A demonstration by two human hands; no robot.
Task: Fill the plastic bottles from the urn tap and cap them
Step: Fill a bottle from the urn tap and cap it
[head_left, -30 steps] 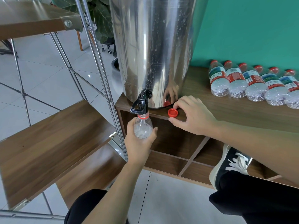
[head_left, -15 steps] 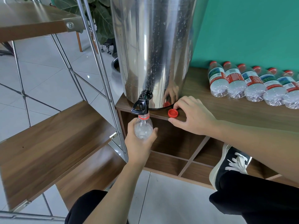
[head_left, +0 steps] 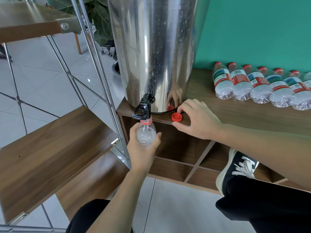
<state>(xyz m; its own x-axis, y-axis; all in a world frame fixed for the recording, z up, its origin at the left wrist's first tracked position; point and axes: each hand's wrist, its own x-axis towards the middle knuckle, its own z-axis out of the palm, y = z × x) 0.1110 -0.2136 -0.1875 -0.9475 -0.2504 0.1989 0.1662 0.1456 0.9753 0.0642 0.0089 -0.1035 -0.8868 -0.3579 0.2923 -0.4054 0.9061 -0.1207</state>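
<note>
Holding the bottle [head_left: 146, 134] up under the tap [head_left: 142, 110], left hand [head_left: 143, 148] fingers wrap it; right hand [head_left: 197, 121] fingers curve around the cap [head_left: 176, 117], ready to grab

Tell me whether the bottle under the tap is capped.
Uncapped: the bottle has its bare neck at the tap, and a red cap lies on the shelf by the right hand.

Glossy steel urn [head_left: 156, 47], matt wood shelf [head_left: 244, 113]

Seven bottles [head_left: 223, 81] (six capped), one urn [head_left: 158, 52], one loose cap [head_left: 176, 117]
</note>
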